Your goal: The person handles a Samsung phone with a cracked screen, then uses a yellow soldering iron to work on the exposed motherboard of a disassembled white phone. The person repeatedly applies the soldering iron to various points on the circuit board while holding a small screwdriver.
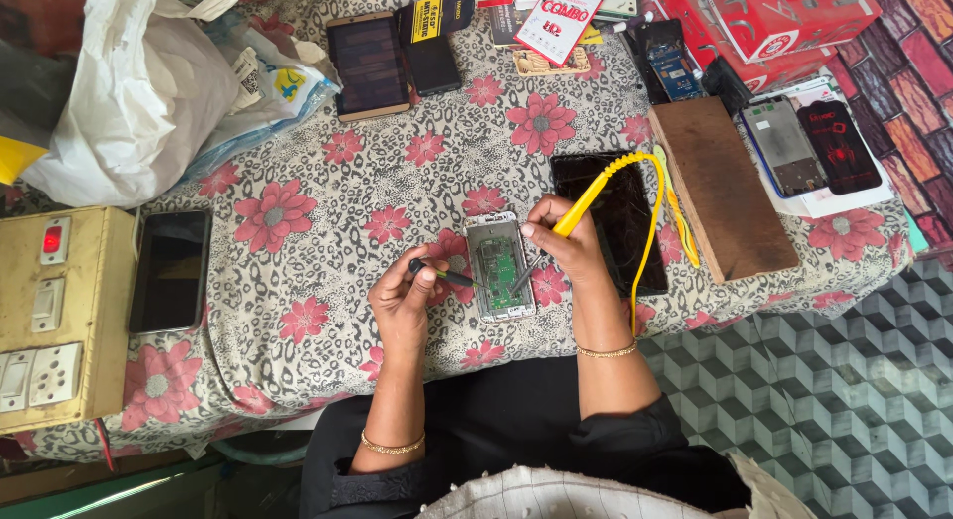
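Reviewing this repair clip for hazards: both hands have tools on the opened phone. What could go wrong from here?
1. The right hand holds a yellow soldering iron with its tip on the opened phone; a slip could likely damage the circuit board.
2. The yellow cord loops over the dark screen panel; a tug might drag the tip.
3. The phone lies on a flowered cloth; a hot tip could scorch it.
4. The left hand holds a thin black tool close by; fingers may get burned.

a table under a leopard-print cloth with red flowers carries an opened white phone, a black glass screen panel, a brown wooden board, a black phone, a white plastic bag and red cardboard boxes.
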